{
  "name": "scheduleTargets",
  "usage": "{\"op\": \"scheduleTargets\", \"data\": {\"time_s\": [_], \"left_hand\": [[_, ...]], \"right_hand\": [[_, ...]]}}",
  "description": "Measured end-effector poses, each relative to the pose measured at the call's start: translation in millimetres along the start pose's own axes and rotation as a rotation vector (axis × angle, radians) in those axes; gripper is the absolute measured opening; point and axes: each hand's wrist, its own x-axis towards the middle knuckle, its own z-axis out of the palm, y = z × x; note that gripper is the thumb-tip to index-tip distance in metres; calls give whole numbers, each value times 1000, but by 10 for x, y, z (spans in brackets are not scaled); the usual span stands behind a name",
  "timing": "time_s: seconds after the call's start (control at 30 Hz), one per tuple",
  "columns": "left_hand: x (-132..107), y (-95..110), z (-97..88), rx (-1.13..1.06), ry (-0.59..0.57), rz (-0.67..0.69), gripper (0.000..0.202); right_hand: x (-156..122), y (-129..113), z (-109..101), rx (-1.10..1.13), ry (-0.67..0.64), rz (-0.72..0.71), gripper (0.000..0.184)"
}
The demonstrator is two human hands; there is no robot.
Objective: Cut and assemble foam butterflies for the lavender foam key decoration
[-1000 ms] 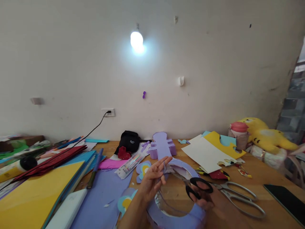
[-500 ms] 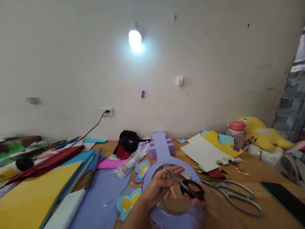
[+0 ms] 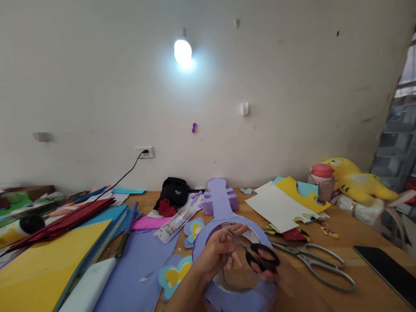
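Observation:
My right hand (image 3: 276, 274) grips a small pair of scissors (image 3: 262, 256) by its black handles, the blades pointing left. Their tips reach the fingers of my left hand (image 3: 220, 249). The left thumb is pressed against the fingers, other fingers reach out to the right, and whatever is pinched there is too small to make out. Below both hands lies a purple guitar-shaped craft piece (image 3: 222, 208) with a round opening in its body and small tabs on its head. Blue, yellow and purple butterfly shapes (image 3: 175, 276) lie at its left.
Large metal scissors (image 3: 313, 260) and a black phone (image 3: 386, 273) lie at right. White and yellow sheets (image 3: 282, 208) lie behind them. On the left are a purple sheet (image 3: 139, 264), yellow sheets (image 3: 55, 264) and a pen pouch (image 3: 175, 225). A black pouch (image 3: 173, 193) stands near the wall.
Almost nothing differs. The view has shifted slightly; both hands and the small scissors hold nearly the same pose.

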Motion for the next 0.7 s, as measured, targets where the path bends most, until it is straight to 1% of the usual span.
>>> {"op": "scheduleTargets", "data": {"time_s": [0.13,0.2,0.33,0.43,0.5,0.57,0.63,0.7], "left_hand": [[-6,-33,46,32,40,-50,51],[-15,-45,67,61,59,-69,49],[-22,-47,120,85,76,-76,40],[-6,-26,160,83,184,-14,30],[11,-5,173,76,279,-6,33],[27,17,173,70,352,-40,39],[35,38,167,73,401,-63,42],[35,53,166,88,418,-63,43]], "right_hand": [[-30,-13,15,8,-61,1,53],[-29,-12,16,9,-78,-2,56],[-20,-9,8,76,-89,-21,53],[-17,-11,-2,89,-88,-6,55],[-16,-10,-7,68,-102,19,58],[-16,-5,-9,49,-114,31,59],[-14,6,-8,43,-108,26,56],[-6,22,-9,47,-96,15,54]]}}
